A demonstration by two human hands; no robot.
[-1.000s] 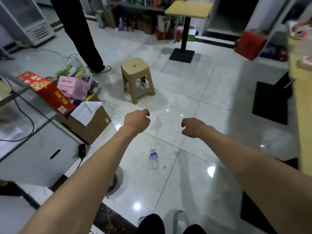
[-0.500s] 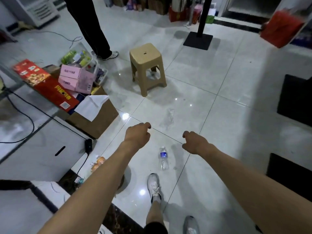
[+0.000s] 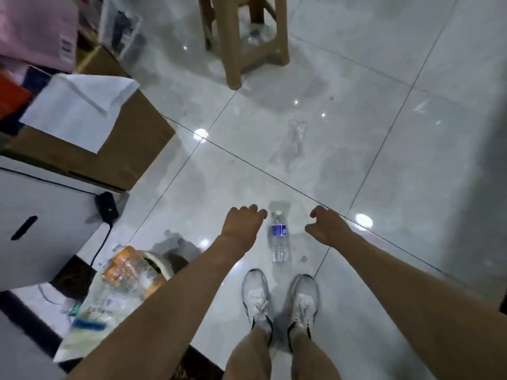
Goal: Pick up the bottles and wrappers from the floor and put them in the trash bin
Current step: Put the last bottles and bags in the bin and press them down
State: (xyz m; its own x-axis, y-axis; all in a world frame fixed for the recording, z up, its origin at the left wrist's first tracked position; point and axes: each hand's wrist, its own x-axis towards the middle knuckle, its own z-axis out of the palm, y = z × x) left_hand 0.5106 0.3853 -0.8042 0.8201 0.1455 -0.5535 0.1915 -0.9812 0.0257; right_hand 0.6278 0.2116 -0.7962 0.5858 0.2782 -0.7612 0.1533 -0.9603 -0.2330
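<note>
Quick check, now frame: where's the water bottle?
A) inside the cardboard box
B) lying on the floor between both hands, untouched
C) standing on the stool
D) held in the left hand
B: the water bottle lies on the tiled floor between the left hand and right hand, neither touching it.

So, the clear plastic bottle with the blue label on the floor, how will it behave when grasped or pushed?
The clear plastic bottle with the blue label lies on its side on glossy tile, so a push would probably roll it. It looks nearly empty, so it is likely light, and its thin walls may dent under a grip.
</note>
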